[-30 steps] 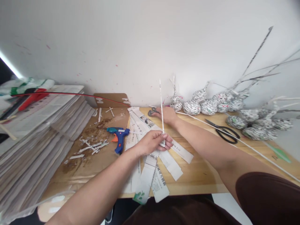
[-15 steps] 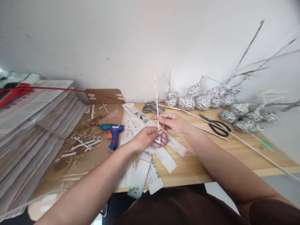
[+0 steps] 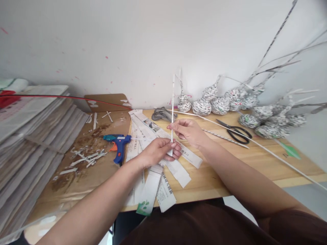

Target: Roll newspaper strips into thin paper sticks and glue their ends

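Observation:
A thin rolled newspaper tube (image 3: pixel 173 98) stands upright between my hands over the table. My left hand (image 3: pixel 160 149) is closed on its lower end, thumb on top and fingers curled beneath. Higher up, my right hand (image 3: pixel 187 131) pinches the same tube between thumb and fingertips. Several cut newspaper strips (image 3: pixel 180 172) lie fanned out under my hands. To the left of them rests a blue glue gun (image 3: pixel 120 146) with an orange trigger.
Stacked newspapers (image 3: pixel 43 143) rise at the left, near paper scraps (image 3: pixel 88 158) on brown cardboard (image 3: pixel 84 183). Black-handled scissors (image 3: pixel 238 134), a long white rod (image 3: pixel 270 153) and a grey cloth-like lump (image 3: pixel 163 114) lie behind. Woven paper gourd shapes (image 3: pixel 221 105) line the wall.
The tube now stands straighter, and my right hand has shifted slightly down along with it. Both hands keep their hold. The camera view has turned slightly.

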Demonstrator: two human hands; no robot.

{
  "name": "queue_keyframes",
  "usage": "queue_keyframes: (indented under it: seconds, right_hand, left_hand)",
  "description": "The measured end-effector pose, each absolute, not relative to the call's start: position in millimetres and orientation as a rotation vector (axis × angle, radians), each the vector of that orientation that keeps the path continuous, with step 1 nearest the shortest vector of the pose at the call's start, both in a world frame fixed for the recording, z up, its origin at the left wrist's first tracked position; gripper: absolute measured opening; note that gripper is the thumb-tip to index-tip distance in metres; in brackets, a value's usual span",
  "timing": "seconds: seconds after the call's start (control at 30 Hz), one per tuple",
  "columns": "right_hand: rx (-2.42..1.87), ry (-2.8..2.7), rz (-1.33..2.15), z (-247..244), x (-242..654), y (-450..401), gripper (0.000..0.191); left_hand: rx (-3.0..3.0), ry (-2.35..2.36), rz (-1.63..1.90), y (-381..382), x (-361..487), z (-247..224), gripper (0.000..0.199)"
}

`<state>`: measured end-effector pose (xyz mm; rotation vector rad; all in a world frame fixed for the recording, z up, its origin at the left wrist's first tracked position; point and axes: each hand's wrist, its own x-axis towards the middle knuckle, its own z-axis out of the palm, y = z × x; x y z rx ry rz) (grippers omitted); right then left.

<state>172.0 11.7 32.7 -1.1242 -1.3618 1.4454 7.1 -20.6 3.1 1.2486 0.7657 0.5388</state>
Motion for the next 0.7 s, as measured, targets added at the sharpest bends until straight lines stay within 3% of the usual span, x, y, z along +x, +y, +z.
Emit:
queue_keyframes:
  seconds: [0.3, 0.53, 0.7]
  right_hand:
    - [-1.156, -1.702, 0.932, 31.7, 172.4, 10.7, 0.037]
    - [-1.080, -1.634, 1.338, 35.4, 178.6, 13.8, 0.037]
    - [-1.116, -1.423, 1.334, 33.8, 176.7, 15.3, 0.032]
  left_hand:
    - [1.266, 0.796, 0.497, -24.0, 10.0, 8.5, 0.040]
    - [1.260, 0.801, 0.513, -24.3, 10.3, 7.2, 0.039]
    - [1.258, 0.809, 0.529, -26.0, 11.9, 7.1, 0.041]
